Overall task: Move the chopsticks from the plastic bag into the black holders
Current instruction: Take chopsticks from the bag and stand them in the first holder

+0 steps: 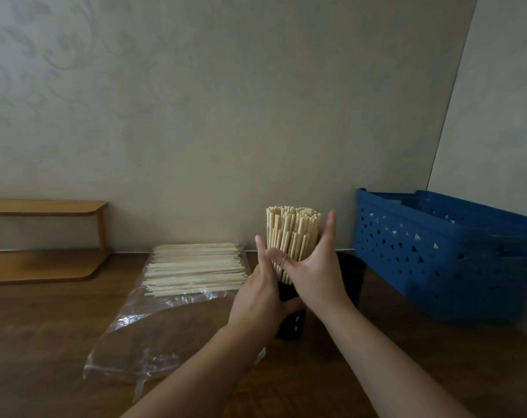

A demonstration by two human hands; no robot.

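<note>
A black holder (292, 325) stands on the table, packed with an upright bundle of pale wooden chopsticks (292, 230). My left hand (260, 289) wraps the holder's upper part from the left, one finger lying straight up along the bundle. My right hand (316, 273) grips the bundle from the right, thumb across its front and fingers straight up behind it. To the left, a pile of chopsticks (192, 268) lies on the far end of a clear plastic bag (141, 336). A second black holder (351, 276) stands behind my right hand, partly hidden.
A blue perforated plastic basket (437, 254) stands at the right against the wall. A low wooden shelf (45, 236) sits at the back left. The dark wooden table (45, 342) runs to the wall close behind the holders.
</note>
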